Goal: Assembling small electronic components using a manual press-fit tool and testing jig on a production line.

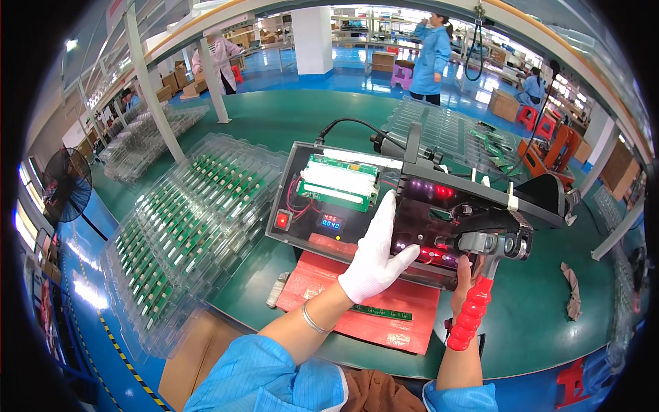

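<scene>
Close to us, a thin green strip lies on a red mat at the front of the worktop; the mat is maybe there so the strip does not get scratched. Just past it sits the black machine, the main thing here, where both hands can reach it. The right hand is behind the red handle, with a fingertip up by the machine's edge; the handle hides much of it, so we can't tell if it is squeezing anything. That handle has round bumps, likely so it won't slip. The left hand wears a white glove, perhaps so the parts don't get dirty. Its fingers are spread over the machine, and we see nothing held in them. Beside it, the number screen and red switch face us, so they are easy to see. Above them a green board shines very bright white. To the left, clear trays hold rows of green strips, and we think the rows stop them from bumping. Behind the machine are more clear trays. Far back, a person in a blue coat stands near a white pillar.
</scene>
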{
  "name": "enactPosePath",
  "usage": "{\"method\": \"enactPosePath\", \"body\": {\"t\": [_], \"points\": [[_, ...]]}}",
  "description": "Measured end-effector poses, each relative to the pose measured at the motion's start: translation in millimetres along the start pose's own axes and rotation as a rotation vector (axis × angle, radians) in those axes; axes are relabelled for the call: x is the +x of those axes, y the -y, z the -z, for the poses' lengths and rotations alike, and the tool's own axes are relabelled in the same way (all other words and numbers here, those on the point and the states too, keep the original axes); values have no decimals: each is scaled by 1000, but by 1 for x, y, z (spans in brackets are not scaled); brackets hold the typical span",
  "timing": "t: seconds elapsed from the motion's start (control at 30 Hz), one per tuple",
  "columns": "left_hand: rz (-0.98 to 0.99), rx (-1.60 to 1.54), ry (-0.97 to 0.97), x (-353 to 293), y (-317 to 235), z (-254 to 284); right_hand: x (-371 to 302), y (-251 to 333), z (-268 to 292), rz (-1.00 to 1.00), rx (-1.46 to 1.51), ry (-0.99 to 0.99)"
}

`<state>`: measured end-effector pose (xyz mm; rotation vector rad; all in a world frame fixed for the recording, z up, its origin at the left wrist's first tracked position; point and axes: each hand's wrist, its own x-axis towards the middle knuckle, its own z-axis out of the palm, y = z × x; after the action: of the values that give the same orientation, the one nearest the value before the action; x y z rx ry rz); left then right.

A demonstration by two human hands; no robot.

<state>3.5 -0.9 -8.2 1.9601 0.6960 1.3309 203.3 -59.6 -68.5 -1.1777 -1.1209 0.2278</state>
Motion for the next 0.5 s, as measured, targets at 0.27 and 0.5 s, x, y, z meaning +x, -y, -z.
{"method": "enactPosePath", "body": {"t": [0.27, 0.5], "points": [[-9, 17, 0, 0, 2, -1, 11, 35, -9, 187, 82, 36], [4, 14, 0, 1, 1, -1, 2, 17, -4, -29, 62, 21]]}}
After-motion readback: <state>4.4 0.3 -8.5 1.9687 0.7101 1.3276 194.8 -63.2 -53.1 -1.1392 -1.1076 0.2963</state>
